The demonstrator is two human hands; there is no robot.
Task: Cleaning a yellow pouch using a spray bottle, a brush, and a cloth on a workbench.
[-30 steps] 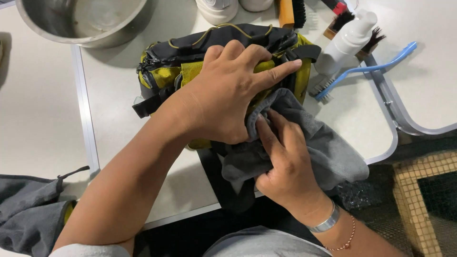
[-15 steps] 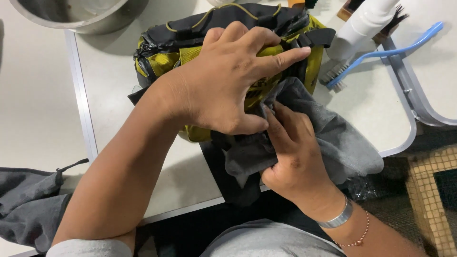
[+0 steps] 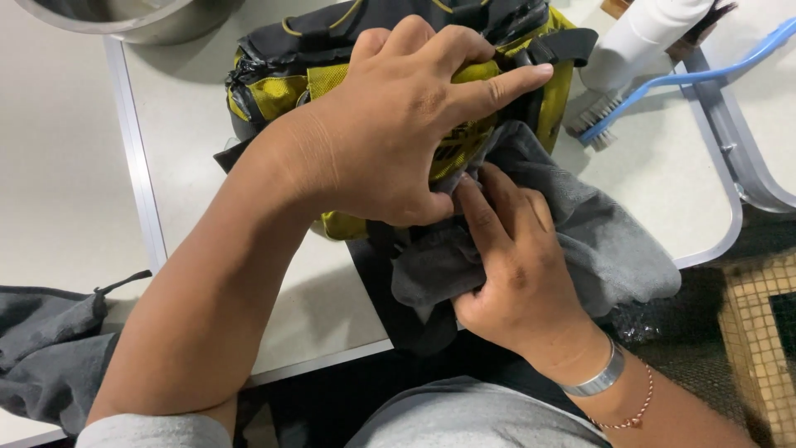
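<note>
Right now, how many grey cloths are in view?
2. One grey cloth is bunched under the right hand, against the yellow and black bag that the left hand holds. The other cloth lies at the lower left edge. More may be hidden.
</note>
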